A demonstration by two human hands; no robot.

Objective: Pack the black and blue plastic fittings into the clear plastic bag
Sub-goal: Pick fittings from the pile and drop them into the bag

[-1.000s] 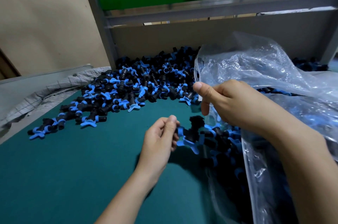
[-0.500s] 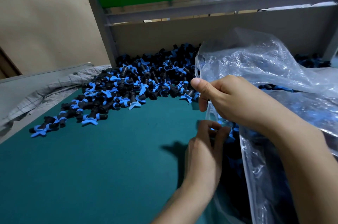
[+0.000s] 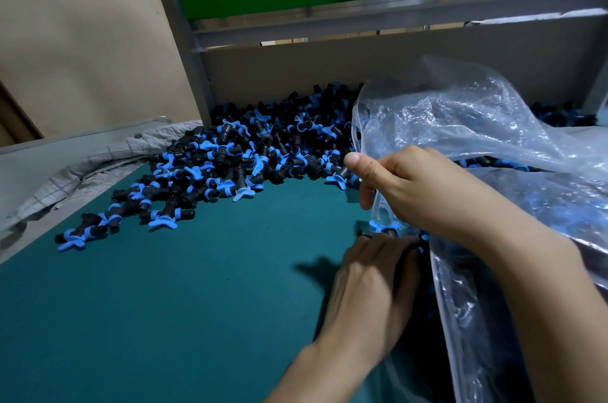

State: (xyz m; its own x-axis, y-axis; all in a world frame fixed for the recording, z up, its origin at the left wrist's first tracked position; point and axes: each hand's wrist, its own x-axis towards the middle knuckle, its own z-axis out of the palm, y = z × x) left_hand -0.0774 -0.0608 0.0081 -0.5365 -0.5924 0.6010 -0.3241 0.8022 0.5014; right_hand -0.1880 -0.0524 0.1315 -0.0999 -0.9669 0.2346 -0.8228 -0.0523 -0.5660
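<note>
A big heap of black and blue plastic fittings [image 3: 263,152] lies at the back of the teal mat [image 3: 164,304]. The clear plastic bag [image 3: 460,126] rises on the right, with dark fittings showing through its lower part. My right hand [image 3: 427,192] pinches the bag's left edge and holds its mouth up. Below it, my left hand [image 3: 371,290] lies palm down with its fingers stretched into the mouth. The fingertips touch a few fittings [image 3: 383,228] there.
A crumpled grey cloth [image 3: 98,165] lies along the mat's left edge. A cardboard wall [image 3: 329,66] and a grey metal frame post [image 3: 184,40] close the back, with a green panel above. More fittings lie behind the bag at the far right [image 3: 559,116].
My left hand carried a few fittings from the mat's middle rightward to the bag's mouth and now reaches into it with straighter fingers. My right hand has kept its hold on the bag's edge.
</note>
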